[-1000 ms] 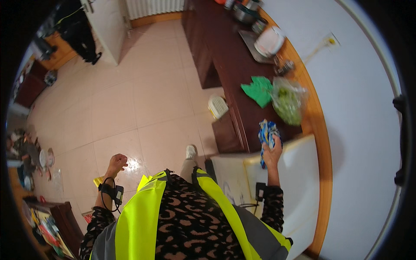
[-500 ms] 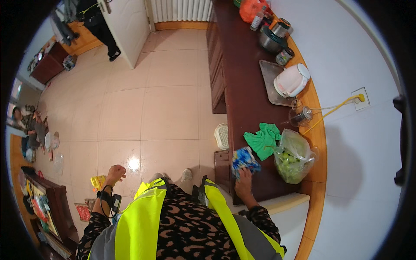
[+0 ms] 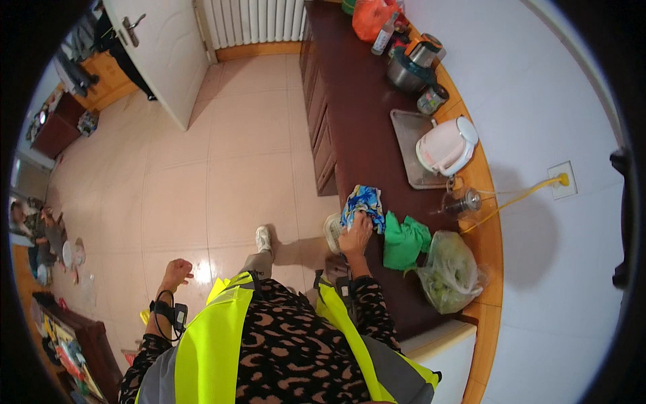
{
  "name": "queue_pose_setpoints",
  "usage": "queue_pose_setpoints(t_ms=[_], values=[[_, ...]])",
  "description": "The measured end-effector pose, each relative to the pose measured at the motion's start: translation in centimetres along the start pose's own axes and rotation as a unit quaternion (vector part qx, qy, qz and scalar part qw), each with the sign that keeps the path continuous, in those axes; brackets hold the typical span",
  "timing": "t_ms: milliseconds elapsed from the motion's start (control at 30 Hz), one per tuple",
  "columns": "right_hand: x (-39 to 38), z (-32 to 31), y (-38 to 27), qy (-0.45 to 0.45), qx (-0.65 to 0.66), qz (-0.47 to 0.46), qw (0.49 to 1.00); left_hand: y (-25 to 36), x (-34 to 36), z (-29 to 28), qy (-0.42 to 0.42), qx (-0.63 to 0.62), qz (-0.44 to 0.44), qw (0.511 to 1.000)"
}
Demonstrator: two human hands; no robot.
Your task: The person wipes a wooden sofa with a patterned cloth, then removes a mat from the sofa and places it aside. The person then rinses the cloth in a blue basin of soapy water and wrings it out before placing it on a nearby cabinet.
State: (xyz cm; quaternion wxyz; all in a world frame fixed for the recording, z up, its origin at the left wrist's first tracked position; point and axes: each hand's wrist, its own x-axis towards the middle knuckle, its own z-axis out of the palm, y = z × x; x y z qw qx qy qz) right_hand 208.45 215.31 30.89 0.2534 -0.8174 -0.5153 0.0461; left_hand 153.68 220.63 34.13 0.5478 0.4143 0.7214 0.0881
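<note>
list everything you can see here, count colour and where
blue patterned cloth: 1, blue and white, near edge of the countertop, under the right hand
green cloth: 1, green, on the countertop right of the blue cloth
plastic bag of greens: 1, clear with green contents, beside the green cloth
kettle: 1, pink-white, on a metal tray
glass jar: 1, clear, near the yellow cable
orange bag: 1, far end of the countertop
countertop: 1, dark brown, along the wall
radiator: 1, white, far wall
door: 1, white, open
left hand: empty, hanging over the floor
right hand: pressing on the blue cloth
</note>
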Motion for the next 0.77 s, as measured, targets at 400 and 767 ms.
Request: queue_pose_setpoints(t_ms=[400,767], values=[[11.8,6.1,-2.8,-0.027,-0.053,0.096,0.994,14.8,16.3,-5.0,0.006,0.040,0.059,0.997],[26.9,11.1,-5.5,-0.025,-0.028,0.078,0.996,23.7,23.9,-4.7,-0.021,0.028,0.011,0.999]])
